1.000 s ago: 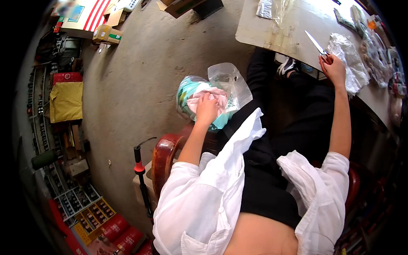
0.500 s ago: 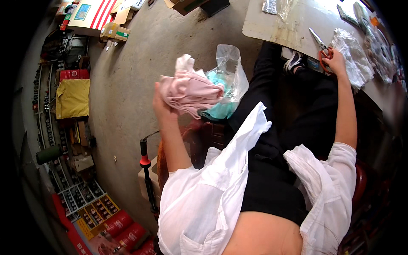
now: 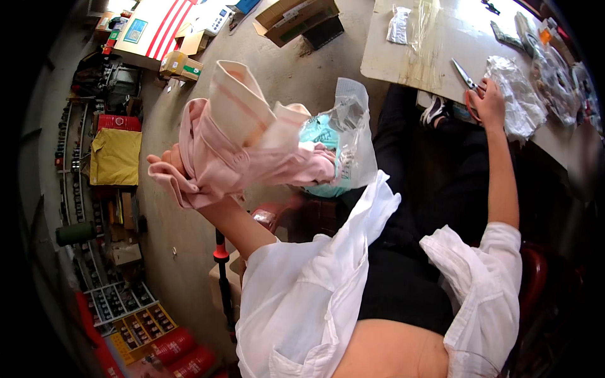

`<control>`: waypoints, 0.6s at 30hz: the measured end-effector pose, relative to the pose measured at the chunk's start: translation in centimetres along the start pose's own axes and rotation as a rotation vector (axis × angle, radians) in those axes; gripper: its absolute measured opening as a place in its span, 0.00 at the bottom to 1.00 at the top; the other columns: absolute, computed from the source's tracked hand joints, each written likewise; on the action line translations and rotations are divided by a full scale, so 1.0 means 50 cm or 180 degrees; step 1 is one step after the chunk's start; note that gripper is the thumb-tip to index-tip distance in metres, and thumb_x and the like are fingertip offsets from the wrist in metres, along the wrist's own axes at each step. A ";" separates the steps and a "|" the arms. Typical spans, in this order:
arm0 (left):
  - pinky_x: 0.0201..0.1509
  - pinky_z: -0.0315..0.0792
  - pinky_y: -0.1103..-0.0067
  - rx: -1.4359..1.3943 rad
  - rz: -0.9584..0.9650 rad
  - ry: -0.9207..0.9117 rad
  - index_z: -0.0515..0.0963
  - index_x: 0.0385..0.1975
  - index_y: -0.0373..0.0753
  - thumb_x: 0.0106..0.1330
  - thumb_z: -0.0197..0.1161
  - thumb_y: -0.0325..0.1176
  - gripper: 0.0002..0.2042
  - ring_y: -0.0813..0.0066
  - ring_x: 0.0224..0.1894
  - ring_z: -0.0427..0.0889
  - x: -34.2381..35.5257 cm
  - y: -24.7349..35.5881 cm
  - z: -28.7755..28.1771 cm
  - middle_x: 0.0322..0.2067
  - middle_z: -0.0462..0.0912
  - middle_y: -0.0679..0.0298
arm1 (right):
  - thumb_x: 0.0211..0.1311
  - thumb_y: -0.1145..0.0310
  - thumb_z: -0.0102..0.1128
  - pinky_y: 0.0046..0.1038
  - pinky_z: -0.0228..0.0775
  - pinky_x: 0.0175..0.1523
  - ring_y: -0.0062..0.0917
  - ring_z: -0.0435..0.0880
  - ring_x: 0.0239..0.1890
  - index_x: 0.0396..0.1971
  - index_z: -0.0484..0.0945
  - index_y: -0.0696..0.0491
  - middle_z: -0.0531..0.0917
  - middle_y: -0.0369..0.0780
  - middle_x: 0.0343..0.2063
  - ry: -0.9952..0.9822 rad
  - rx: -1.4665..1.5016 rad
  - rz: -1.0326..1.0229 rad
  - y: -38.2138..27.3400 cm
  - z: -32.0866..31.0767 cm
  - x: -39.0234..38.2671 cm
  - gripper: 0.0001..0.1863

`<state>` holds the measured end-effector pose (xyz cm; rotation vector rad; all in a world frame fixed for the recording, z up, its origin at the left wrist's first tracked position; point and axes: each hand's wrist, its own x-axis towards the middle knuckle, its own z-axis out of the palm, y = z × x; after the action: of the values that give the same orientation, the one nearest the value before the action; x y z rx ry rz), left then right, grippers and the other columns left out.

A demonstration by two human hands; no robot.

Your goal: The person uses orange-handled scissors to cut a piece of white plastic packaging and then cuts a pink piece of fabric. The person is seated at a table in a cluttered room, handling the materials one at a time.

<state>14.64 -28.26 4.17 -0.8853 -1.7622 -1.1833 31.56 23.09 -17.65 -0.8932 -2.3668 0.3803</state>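
Observation:
My left hand [image 3: 171, 160] is partly covered by a pink garment [image 3: 230, 160] with a wide cream band, and its fingers are closed on the cloth. The garment hangs in loose folds over the hand and reaches right to a clear plastic bag [image 3: 356, 120]. Turquoise cloth or wrapping [image 3: 319, 130] lies between the garment and the bag, by my left thigh. At the table's near edge, my right hand [image 3: 489, 106] grips the red-orange handles of metal scissors [image 3: 464, 74]. The blades point away over the table top.
Crumpled white plastic [image 3: 513, 94] lies right of the scissors on the table [image 3: 384, 60]. An open cardboard box [image 3: 296, 22] stands on the floor ahead. A black and red rod-like tool [image 3: 221, 255] stands left of my seat. Shelves of small parts line the left side.
My left hand has moved left, drawing the pink garment with it; the garment is more spread out and its cream band shows. My right hand has shifted slightly left and down with the scissors.

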 end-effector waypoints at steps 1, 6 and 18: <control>0.34 0.61 0.81 -0.0734 -0.0106 -0.0076 0.62 0.19 0.41 0.71 0.39 0.43 0.19 0.78 0.22 0.62 0.007 0.010 0.003 0.19 0.64 0.66 | 0.45 0.61 0.70 0.34 0.71 0.45 0.38 0.79 0.42 0.43 0.73 0.55 0.79 0.45 0.39 -0.0111 0.0389 0.0068 -0.050 -0.020 -0.011 0.25; 0.18 0.55 0.80 -0.5423 -0.2273 -0.0150 0.61 0.10 0.45 0.72 0.39 0.48 0.25 0.82 0.13 0.60 0.013 0.082 0.054 0.11 0.61 0.71 | 0.33 0.65 0.78 0.33 0.68 0.52 0.27 0.72 0.50 0.57 0.63 0.51 0.70 0.41 0.51 -0.1971 0.3766 -0.0724 -0.402 -0.137 -0.150 0.46; 0.53 0.65 0.77 -0.3108 -0.2366 -0.1768 0.68 0.47 0.37 0.61 0.57 0.55 0.27 0.71 0.51 0.71 -0.110 0.055 0.296 0.49 0.71 0.56 | 0.52 0.73 0.62 0.27 0.70 0.50 0.22 0.76 0.47 0.51 0.70 0.56 0.77 0.38 0.45 0.0517 0.5261 0.0365 -0.296 -0.262 -0.086 0.23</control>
<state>15.78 -14.05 -3.10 -1.2098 -1.9972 -2.6146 34.57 10.10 -2.46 -0.1680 -1.1003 1.7854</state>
